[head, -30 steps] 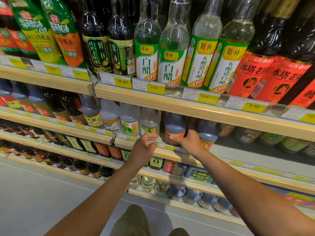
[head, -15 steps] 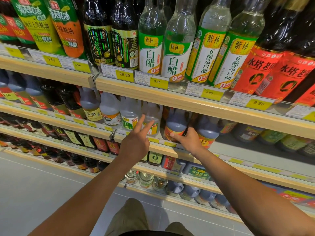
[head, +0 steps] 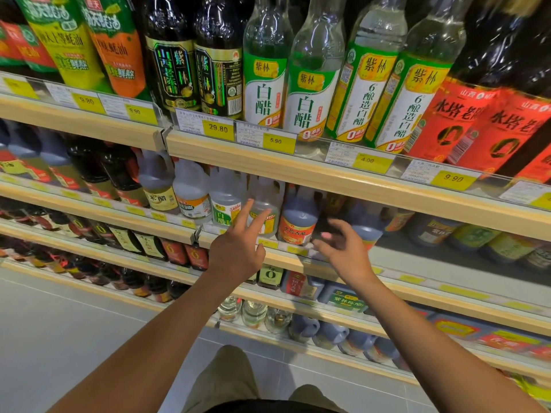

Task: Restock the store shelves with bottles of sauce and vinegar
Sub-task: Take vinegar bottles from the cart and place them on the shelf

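Both my hands hover in front of the second shelf [head: 343, 186], holding nothing. My left hand [head: 238, 245] has its fingers spread, the tips just before a clear white-vinegar jug [head: 265, 210] with a green and yellow label. My right hand [head: 343, 248] is open with loosely bent fingers, in front of the gap between a dark vinegar jug with an orange label [head: 298, 222] and another dark jug [head: 365, 225] partly hidden behind it. Whether either hand touches a jug I cannot tell.
Tall white-vinegar bottles [head: 307, 84], dark bottles [head: 176, 73] and red-labelled bottles [head: 453, 120] fill the top shelf. More jugs [head: 190, 195] line the second shelf's left; its right part [head: 447, 263] is bare in front, with bottles set further back. Lower shelves hold small bottles. Grey floor [head: 74, 338] lies below.
Both hands have lifted off the shelf's front rail and opened; the left hand's fingers now spread toward the clear jug, and the right hand has drawn back slightly.
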`<state>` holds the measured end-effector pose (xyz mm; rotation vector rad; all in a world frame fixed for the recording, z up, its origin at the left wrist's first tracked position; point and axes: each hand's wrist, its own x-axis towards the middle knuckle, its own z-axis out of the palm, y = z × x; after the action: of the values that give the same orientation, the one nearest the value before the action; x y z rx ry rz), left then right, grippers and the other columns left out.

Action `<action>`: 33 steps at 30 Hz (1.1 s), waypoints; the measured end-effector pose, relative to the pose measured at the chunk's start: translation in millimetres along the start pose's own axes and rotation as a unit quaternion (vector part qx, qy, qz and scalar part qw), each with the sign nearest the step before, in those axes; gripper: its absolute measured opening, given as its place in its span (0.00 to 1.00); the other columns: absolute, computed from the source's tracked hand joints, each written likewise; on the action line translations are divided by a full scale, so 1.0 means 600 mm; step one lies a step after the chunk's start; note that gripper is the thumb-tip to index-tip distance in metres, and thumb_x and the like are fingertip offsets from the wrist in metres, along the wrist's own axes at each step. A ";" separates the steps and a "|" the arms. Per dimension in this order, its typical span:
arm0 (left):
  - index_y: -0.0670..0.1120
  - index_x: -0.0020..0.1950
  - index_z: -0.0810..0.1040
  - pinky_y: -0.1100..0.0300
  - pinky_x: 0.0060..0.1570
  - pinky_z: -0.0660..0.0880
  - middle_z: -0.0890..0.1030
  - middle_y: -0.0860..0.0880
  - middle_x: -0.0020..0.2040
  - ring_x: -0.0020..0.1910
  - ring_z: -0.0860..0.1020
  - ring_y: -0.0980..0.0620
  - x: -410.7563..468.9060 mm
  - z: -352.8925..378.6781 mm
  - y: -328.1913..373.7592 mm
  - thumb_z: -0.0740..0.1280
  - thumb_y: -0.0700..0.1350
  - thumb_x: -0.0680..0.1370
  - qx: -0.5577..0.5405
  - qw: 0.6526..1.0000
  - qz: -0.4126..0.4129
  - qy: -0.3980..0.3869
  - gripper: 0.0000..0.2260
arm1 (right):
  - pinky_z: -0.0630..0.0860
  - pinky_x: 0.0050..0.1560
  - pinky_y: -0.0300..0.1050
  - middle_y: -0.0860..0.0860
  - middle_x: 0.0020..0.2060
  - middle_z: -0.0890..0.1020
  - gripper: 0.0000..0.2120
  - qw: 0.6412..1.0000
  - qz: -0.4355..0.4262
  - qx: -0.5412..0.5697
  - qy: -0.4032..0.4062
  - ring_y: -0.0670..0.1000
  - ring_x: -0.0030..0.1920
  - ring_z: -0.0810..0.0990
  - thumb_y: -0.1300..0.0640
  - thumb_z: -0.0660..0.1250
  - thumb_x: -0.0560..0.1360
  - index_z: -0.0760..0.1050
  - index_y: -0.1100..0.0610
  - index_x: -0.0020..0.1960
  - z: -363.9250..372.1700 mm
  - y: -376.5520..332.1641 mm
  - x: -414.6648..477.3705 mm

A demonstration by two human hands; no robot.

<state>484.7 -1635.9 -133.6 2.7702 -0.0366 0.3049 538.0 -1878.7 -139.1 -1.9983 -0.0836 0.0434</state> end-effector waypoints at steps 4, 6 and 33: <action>0.60 0.82 0.60 0.64 0.22 0.63 0.52 0.51 0.85 0.30 0.70 0.52 0.001 0.006 0.000 0.69 0.46 0.75 -0.005 1.000 -0.003 -0.001 0.37 | 0.77 0.46 0.45 0.53 0.43 0.80 0.14 0.979 -0.060 0.005 0.197 0.52 0.44 0.80 0.58 0.77 0.73 0.73 0.52 0.51 -0.083 0.020 -0.036; 0.60 0.81 0.60 0.65 0.21 0.60 0.52 0.51 0.85 0.27 0.70 0.52 -0.001 0.010 0.000 0.70 0.46 0.74 -0.005 1.000 -0.006 0.002 0.37 | 0.76 0.51 0.48 0.55 0.48 0.78 0.21 0.972 -0.010 -0.004 0.233 0.52 0.48 0.78 0.51 0.80 0.71 0.71 0.56 0.55 -0.112 0.023 -0.021; 0.65 0.81 0.54 0.62 0.23 0.66 0.43 0.56 0.85 0.29 0.73 0.51 0.008 0.006 0.008 0.68 0.46 0.76 0.014 0.998 -0.038 -0.052 0.38 | 0.80 0.46 0.44 0.45 0.41 0.87 0.05 0.998 0.045 0.032 -0.009 0.43 0.44 0.85 0.50 0.77 0.74 0.82 0.50 0.45 -0.063 0.022 0.050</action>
<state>489.6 -1641.7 -134.2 2.8045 0.0484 0.1411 571.2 -1916.0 -135.5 -1.9361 -0.0044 0.1202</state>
